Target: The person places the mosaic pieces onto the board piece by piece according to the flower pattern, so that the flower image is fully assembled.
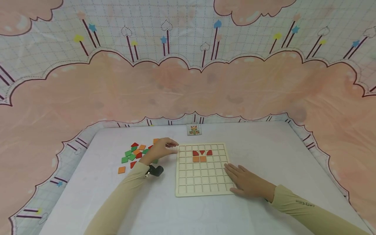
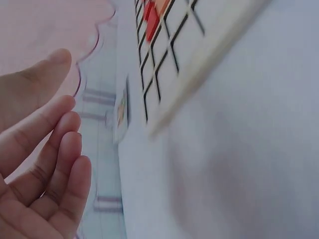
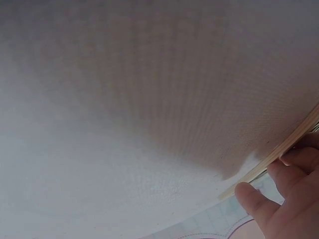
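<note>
A square wooden board (image 1: pixel 201 187) with a grid of cells lies on the white table. In its upper cells sit a red triangle (image 1: pixel 202 152) between two rounded red tiles (image 1: pixel 209 152), with two orange squares (image 1: pixel 203 159) below. My left hand (image 1: pixel 161 148) hovers just left of the board's upper corner. In the left wrist view its fingers (image 2: pixel 75 186) are gently bent, thumb apart, with nothing between them. My right hand (image 1: pixel 246 182) rests flat along the board's right edge, its fingertips (image 3: pixel 244 189) on the rim.
Loose red, green and orange tiles (image 1: pixel 132 157) are scattered left of the board, partly behind my left hand. One orange square (image 1: pixel 121 170) lies off on its own. A small picture card (image 1: pixel 194 130) lies beyond the board, before the patterned cloth backdrop (image 1: pixel 188 91).
</note>
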Demonstrator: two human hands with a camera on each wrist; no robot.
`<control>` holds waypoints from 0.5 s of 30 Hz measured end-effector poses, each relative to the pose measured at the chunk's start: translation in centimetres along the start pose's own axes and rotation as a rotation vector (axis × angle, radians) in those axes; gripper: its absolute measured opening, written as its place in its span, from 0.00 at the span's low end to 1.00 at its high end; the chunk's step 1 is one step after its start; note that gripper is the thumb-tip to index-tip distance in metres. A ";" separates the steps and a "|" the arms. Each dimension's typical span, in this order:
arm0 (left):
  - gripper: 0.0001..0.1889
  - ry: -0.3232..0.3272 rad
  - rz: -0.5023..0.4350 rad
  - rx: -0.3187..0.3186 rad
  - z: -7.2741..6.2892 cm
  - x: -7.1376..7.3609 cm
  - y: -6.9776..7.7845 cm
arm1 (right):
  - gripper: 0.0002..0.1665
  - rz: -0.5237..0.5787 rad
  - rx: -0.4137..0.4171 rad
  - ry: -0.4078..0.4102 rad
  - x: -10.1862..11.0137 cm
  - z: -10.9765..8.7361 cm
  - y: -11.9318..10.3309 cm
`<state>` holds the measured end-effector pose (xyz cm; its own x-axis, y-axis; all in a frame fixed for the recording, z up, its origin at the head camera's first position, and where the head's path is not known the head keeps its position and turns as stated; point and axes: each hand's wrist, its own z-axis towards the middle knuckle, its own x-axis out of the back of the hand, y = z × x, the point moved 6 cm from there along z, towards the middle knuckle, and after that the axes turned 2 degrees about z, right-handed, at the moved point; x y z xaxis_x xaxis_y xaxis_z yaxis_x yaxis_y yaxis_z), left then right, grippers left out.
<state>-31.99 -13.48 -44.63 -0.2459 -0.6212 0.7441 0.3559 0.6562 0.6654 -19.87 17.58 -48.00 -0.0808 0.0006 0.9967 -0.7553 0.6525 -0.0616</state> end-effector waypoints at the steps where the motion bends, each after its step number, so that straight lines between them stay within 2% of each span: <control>1: 0.17 0.015 0.017 0.002 -0.2 0.7 -0.5 | 0.42 -0.001 0.001 0.001 0.0 0.0 0.0; 6: 0.18 0.075 0.060 0.036 -1.6 4.2 -3.3 | 0.43 0.002 -0.004 -0.006 -0.2 0.0 0.2; 12: 0.20 0.059 0.070 0.189 -2.9 7.0 -7.2 | 0.43 0.003 -0.014 -0.017 -0.3 0.1 0.2; 15: 0.19 0.059 0.081 0.229 -3.4 7.9 -8.6 | 0.43 0.000 -0.014 -0.018 -0.2 0.1 0.1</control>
<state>-33.92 -25.47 -44.72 -0.1694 -0.5819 0.7954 0.1573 0.7808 0.6047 -19.99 17.59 -48.20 -0.0929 -0.0132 0.9956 -0.7458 0.6633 -0.0609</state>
